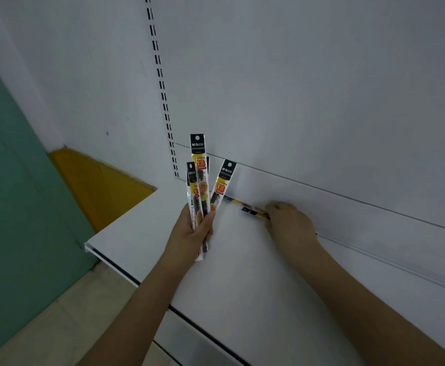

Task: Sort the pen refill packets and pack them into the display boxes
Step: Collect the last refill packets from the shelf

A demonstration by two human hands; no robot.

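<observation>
My left hand point(193, 229) grips a fan of three pen refill packets point(201, 178), long narrow sleeves with black tops and yellow-red labels, held upright above the white shelf point(242, 273). Two more packets point(249, 208) lie flat on the shelf near the back panel. My right hand point(288, 220) rests over their right ends, fingers curled down onto them. No display box is in view.
The shelf's left front corner point(88, 247) juts over a beige floor. A slotted upright point(163, 88) runs up the white back panel. A green wall point(12, 180) and a yellow panel point(97, 186) lie to the left.
</observation>
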